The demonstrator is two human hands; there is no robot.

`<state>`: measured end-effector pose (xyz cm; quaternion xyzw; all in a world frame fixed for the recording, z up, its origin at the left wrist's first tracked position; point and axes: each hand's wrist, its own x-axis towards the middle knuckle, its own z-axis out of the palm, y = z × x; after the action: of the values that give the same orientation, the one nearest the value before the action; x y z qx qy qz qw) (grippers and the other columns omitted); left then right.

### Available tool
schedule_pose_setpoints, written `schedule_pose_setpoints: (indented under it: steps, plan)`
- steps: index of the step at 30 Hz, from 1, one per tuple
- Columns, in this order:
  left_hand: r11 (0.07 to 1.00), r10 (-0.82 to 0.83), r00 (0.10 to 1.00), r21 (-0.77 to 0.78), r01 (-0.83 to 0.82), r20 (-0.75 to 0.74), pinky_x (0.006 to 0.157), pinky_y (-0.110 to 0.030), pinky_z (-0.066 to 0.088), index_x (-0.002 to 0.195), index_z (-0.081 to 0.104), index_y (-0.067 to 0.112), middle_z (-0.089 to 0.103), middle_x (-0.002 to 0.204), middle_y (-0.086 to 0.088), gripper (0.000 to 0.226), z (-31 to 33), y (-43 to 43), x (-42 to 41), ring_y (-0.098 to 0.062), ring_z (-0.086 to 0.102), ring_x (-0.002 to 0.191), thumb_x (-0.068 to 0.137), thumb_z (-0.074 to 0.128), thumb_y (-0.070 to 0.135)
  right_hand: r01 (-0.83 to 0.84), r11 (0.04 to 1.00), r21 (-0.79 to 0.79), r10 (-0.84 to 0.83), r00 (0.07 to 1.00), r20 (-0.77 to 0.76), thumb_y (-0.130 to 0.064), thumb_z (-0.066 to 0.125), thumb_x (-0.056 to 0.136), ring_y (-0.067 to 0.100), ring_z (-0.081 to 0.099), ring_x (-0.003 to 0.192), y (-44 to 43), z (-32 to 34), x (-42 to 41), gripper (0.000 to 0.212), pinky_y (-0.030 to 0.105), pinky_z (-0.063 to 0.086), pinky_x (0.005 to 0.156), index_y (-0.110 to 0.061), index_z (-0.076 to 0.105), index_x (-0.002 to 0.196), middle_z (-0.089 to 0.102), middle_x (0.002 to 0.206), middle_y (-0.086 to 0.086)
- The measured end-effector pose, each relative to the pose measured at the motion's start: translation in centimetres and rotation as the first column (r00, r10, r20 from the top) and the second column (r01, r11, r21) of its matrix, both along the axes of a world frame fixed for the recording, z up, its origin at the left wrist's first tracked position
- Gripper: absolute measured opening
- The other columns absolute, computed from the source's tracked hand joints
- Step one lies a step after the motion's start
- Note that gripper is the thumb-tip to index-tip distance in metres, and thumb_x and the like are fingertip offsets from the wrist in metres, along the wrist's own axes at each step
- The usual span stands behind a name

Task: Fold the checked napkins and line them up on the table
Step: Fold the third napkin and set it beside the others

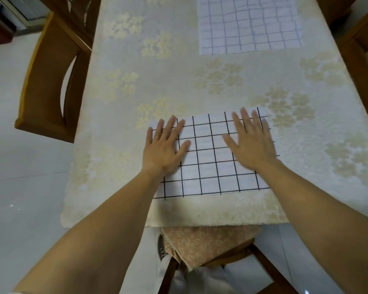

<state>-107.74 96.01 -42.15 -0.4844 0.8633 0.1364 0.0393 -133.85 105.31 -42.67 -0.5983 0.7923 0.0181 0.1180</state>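
The far napkin (250, 26) ran off the top edge, and the far end of the table (179, 77) went with it. The left hand (165, 148) and right hand (251, 143) covered both sides of the near napkin (210, 158), and the right hand looked smeared. The right chair (361, 60) was cut by the edge. A shoe (161, 247) showed only partly beside the cushioned chair (208, 245).
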Motion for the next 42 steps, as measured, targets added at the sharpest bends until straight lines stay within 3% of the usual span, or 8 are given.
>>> schedule_pose_setpoints:
  steps: [11,20,26,30,35,37,39,42]
  plan:
    - [0.989,-0.145,0.984,-0.009,0.145,-0.106,0.128,-0.049,-0.001,0.165,0.002,0.031,-0.004,0.172,0.01,0.064,0.2,3.7,-2.6,-0.019,-0.009,0.159,0.105,0.004,0.053,-0.176,0.984,-0.037,0.175,0.984,-0.024,-0.055,0.004,0.104,0.027,-0.005,0.156,0.9,1.6,7.2,0.068,0.052,-0.002,0.125,-0.017,0.0,0.161,-0.004,0.17,0.004]
    - [0.992,-0.123,0.992,-0.003,0.123,0.031,0.125,-0.054,-0.012,0.162,-0.012,0.04,-0.018,0.17,0.014,0.078,-0.3,4.2,-2.5,-0.02,-0.021,0.157,0.097,0.009,0.076,0.193,0.981,0.008,-0.193,0.98,0.051,-0.073,0.015,0.098,0.028,-0.008,0.155,5.1,1.3,0.5,0.085,0.044,0.0,0.126,-0.02,-0.003,0.162,-0.009,0.169,0.007]
    - [0.992,-0.126,0.99,0.018,0.125,0.059,0.124,-0.055,-0.014,0.161,-0.014,0.04,-0.02,0.17,0.012,0.091,0.1,4.1,-2.6,-0.021,-0.024,0.156,0.088,0.008,0.089,0.614,0.789,-0.013,-0.577,0.749,0.327,-0.051,0.072,0.087,0.04,0.049,0.126,3.2,4.5,-2.3,0.082,0.047,0.044,0.1,-0.007,0.04,0.148,0.046,0.145,0.018]
    - [0.991,-0.133,0.989,0.021,0.132,0.067,0.124,-0.057,-0.012,0.161,-0.016,0.039,-0.021,0.169,0.012,0.098,0.2,4.2,-2.5,-0.022,-0.025,0.156,0.083,0.006,0.094,0.664,0.72,0.204,-0.673,0.594,0.44,-0.05,0.073,0.087,0.038,0.058,0.119,1.7,5.6,-3.5,0.085,0.042,0.05,0.088,0.0,0.037,0.145,0.053,0.138,0.018]
    - [0.991,-0.136,0.99,0.012,0.135,0.044,0.124,-0.057,-0.011,0.161,-0.014,0.04,-0.019,0.17,0.011,0.098,0.1,4.2,-2.4,-0.023,-0.023,0.156,0.082,0.006,0.095,0.696,0.659,0.285,-0.711,0.451,0.54,-0.048,0.073,0.088,0.027,0.057,0.071,2.5,6.6,-3.9,0.041,0.031,0.047,0.063,-0.01,0.059,0.085,0.061,0.091,0.012]
    - [0.99,-0.141,0.989,0.008,0.14,0.044,0.124,-0.057,-0.012,0.161,-0.014,0.04,-0.019,0.17,0.01,0.099,0.1,4.2,-2.4,-0.023,-0.023,0.156,0.082,0.007,0.095,0.668,0.659,0.345,-0.706,0.392,0.59,-0.041,0.072,0.092,0.025,0.06,0.077,2.9,7.6,-3.7,0.038,0.031,0.046,0.063,-0.004,0.064,0.098,0.063,0.105,0.015]
    - [0.99,-0.14,0.989,0.009,0.14,0.05,0.124,-0.057,-0.013,0.161,-0.014,0.04,-0.02,0.17,0.01,0.099,0.1,4.1,-2.4,-0.023,-0.023,0.156,0.082,0.007,0.095,0.641,0.708,0.295,-0.647,0.424,0.633,-0.039,0.071,0.093,0.034,0.065,0.103,3.2,8.6,-3.1,0.056,0.041,0.054,0.083,0.004,0.06,0.126,0.064,0.128,0.019]
    - [0.991,-0.135,0.99,0.002,0.135,0.049,0.123,-0.057,-0.013,0.161,-0.015,0.041,-0.02,0.17,0.01,0.098,0.1,4.1,-2.4,-0.023,-0.023,0.156,0.082,0.007,0.095,0.544,0.836,0.075,-0.482,0.663,0.573,-0.042,0.066,0.094,0.039,0.065,0.106,3.5,9.7,-2.0,0.046,0.047,0.054,0.091,0.001,0.067,0.113,0.069,0.119,0.02]
